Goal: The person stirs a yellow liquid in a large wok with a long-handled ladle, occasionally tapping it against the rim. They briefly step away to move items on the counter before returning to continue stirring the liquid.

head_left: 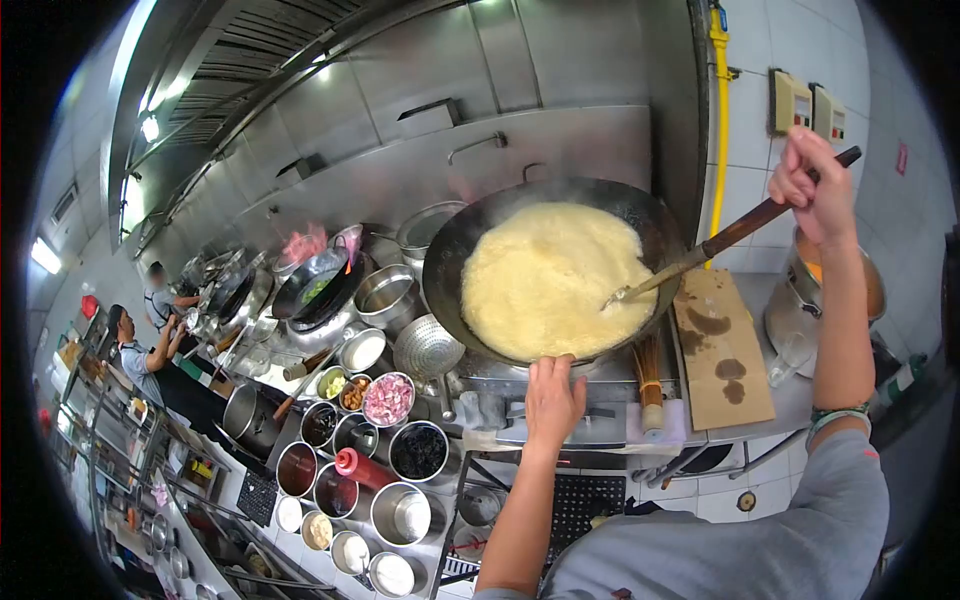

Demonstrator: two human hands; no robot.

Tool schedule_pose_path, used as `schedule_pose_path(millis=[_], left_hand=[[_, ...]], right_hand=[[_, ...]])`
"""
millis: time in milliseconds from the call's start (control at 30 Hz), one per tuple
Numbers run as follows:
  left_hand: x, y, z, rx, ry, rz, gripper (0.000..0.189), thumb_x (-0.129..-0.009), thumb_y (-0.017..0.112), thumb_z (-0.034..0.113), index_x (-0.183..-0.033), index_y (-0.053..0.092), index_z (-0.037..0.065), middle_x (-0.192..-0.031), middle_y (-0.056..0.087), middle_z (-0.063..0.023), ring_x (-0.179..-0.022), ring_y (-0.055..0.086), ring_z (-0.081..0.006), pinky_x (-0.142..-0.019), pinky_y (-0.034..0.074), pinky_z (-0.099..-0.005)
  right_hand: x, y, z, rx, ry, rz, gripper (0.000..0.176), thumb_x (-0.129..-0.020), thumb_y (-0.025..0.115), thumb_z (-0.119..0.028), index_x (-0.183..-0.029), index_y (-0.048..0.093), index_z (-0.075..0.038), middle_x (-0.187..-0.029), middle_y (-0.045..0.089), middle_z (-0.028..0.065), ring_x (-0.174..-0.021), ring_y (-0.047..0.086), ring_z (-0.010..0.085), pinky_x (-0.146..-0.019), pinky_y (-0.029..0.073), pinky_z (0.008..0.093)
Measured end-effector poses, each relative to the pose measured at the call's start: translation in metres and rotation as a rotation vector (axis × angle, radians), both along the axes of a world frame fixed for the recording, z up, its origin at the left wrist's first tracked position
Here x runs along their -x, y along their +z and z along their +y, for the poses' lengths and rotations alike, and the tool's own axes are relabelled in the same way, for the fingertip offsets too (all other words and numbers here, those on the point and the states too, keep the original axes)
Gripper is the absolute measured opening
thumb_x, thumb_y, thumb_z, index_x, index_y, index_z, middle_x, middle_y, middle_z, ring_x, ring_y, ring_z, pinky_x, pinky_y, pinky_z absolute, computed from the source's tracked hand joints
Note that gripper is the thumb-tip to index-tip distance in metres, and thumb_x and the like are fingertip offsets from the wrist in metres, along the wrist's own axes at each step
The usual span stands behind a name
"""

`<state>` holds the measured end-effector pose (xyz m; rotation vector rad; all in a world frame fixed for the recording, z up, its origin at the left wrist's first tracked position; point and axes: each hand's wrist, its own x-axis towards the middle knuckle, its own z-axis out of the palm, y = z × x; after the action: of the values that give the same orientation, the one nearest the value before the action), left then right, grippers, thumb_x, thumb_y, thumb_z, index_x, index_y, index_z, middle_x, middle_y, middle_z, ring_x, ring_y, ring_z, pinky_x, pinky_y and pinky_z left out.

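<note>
A large dark wok (450, 290) sits on the stove, filled with pale yellow, foaming liquid (555, 275). My right hand (815, 185), raised at the right, is closed around the wooden handle of a long-handled wok utensil (735, 232). This utensil slants down to the left, and its working end is hidden in the foam. At the wok's near rim is my left hand (555, 400), back upward, its fingers bent over the edge. Just right of the wok, a bamboo brush (650, 385) stands beside a stained piece of cardboard (725, 350).
Left of the wok are a perforated strainer (428, 350) and several metal containers of ingredients, with a red squeeze bottle (365, 468) among them. A large pot (800, 300) stands far right. Two co-workers (145, 360) work at the far left. A yellow pipe (720, 130) runs down the wall.
</note>
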<state>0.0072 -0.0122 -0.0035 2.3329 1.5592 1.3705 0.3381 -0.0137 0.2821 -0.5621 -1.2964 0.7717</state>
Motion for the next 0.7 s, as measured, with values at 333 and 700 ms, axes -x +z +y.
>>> schedule_pose_path(millis=[333,700], left_hand=[[-0.008,0.001,0.010,0.009,0.058,0.038,0.032,-0.081,0.072,0.011,-0.109,0.058,0.002,-0.099,0.055,-0.0180,-0.094,0.053,-0.0400,-0.081,0.045,-0.0474],[-0.014,-0.004,0.021,0.060,0.136,0.091,0.029,-0.078,0.071,0.008,-0.104,0.059,0.004,-0.095,0.055,-0.0175,-0.090,0.052,-0.0382,-0.079,0.045,-0.0469]], right_hand=[[0.014,-0.080,0.049,-0.101,-0.016,0.227,0.033,-0.102,0.047,-0.024,-0.073,0.047,-0.008,-0.048,0.027,-0.0032,-0.041,0.028,0.0100,-0.048,0.032,0.0299],[0.059,-0.226,0.136,-0.240,0.000,0.420,0.033,-0.104,0.040,-0.021,-0.075,0.045,-0.007,-0.052,0.033,0.0007,-0.047,0.033,0.0144,-0.055,0.036,0.0351]])
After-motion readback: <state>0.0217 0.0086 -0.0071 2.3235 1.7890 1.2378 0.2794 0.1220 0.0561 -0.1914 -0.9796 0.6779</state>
